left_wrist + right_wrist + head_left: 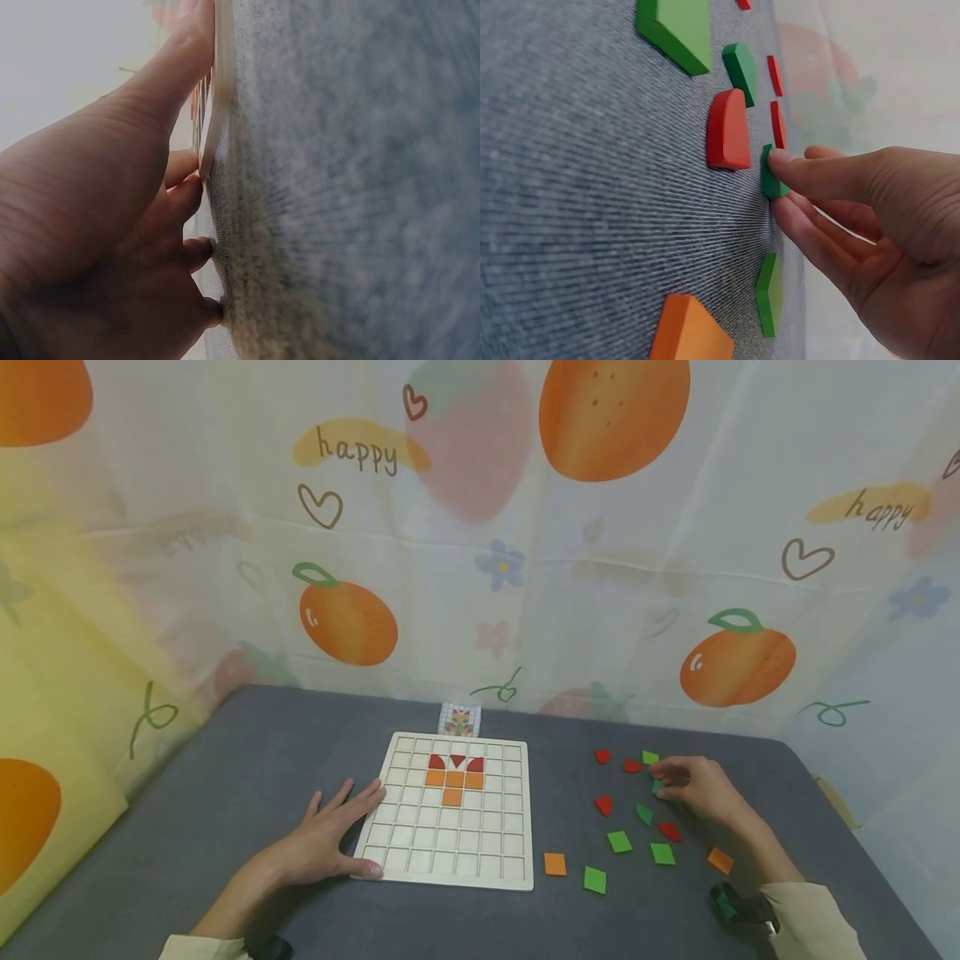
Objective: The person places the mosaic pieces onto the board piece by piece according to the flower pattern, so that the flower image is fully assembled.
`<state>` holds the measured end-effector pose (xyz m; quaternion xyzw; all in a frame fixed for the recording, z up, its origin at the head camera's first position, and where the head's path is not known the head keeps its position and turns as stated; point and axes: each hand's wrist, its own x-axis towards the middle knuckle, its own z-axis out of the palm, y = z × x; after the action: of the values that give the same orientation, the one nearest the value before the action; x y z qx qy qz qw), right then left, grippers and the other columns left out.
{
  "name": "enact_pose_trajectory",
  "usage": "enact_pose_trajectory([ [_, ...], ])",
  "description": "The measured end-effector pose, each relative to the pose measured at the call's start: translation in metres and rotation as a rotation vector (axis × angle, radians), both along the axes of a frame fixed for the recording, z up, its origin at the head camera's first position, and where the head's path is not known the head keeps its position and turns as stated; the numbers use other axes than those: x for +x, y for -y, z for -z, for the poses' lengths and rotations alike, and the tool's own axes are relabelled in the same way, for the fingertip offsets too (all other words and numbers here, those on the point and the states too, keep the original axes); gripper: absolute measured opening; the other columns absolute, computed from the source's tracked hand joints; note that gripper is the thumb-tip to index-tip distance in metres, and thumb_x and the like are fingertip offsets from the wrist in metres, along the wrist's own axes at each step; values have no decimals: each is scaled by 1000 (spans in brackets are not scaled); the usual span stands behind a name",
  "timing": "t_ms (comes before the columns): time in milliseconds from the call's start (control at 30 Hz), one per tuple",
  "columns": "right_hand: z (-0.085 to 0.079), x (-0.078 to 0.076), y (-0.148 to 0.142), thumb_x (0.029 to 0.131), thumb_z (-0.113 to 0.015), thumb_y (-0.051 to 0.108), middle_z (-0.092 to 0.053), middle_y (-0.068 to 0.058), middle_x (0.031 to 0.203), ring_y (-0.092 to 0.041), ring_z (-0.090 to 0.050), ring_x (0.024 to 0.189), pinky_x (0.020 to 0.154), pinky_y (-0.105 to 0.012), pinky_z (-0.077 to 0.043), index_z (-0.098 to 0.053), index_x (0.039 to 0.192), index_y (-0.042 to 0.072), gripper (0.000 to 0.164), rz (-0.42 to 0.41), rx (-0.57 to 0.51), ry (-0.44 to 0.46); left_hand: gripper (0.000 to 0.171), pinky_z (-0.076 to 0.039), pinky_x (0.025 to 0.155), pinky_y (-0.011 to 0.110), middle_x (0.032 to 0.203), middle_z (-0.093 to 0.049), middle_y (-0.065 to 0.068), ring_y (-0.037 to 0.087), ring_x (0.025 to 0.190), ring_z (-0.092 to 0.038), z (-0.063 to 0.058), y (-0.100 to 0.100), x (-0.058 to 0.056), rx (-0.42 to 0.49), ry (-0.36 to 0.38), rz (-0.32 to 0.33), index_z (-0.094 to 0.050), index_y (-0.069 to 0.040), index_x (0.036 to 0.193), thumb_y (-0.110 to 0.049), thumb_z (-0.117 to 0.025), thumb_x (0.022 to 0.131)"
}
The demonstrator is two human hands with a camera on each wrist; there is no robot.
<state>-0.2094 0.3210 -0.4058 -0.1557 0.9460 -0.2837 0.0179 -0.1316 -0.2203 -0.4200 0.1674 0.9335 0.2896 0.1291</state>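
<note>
A white grid board [435, 839] lies on the table, with red and orange pieces set in its upper middle squares. My left hand [330, 835] rests at the board's left edge, fingers spread, the thumb on its lower left corner; the left wrist view shows the hand [112, 172] against the board's rim [221, 97]. At the right, my right hand [697, 787] pinches a dark green tile [767, 172] between thumb and finger, close to the tabletop. Around it lie a light green square [650, 757], a red piece [632, 766] and a dark green piece [644, 814].
A small pattern card [460, 720] stands behind the board. More loose tiles lie to its right, among them an orange square [555, 864], a light green square [595, 881] and a red piece [670, 832]. A fruit-printed curtain [450, 602] hangs behind the grey table [225, 760].
</note>
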Motion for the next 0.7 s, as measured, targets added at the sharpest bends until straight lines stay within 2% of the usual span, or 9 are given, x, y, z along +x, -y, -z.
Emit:
enact_pose_trajectory([
  [233,-3,1,2,79,-79,3,-72,-13,102,-27,-68,89,73,-40,-57,-71,112,0,34,9,10,17,111,6,106,72,160,-25,13,50,145,-7,0,0,1,2,-1,-1,-33,-11,153,-55,-84,65],
  [367,-5,1,2,79,-78,0,-72,-10,98,-24,-68,86,71,-36,-56,-71,111,0,33,-10,22,7,111,6,106,72,160,-25,13,50,145,-7,1,0,1,8,-7,5,-33,-10,153,-55,-83,65],
  [533,-10,2,4,78,-77,-3,-70,-3,89,-19,-65,81,67,-31,-54,-70,110,-1,32,-28,38,-24,111,5,105,73,160,-25,14,51,145,-7,0,0,1,14,-12,7,-33,-9,153,-55,-83,65],
  [700,-16,4,11,79,-76,-2,-69,-2,89,-20,-66,82,67,-33,-53,-71,110,1,31,-41,47,-73,111,5,106,72,160,-25,14,51,145,-7,0,0,1,10,-12,2,-34,-10,153,-55,-83,65],
])
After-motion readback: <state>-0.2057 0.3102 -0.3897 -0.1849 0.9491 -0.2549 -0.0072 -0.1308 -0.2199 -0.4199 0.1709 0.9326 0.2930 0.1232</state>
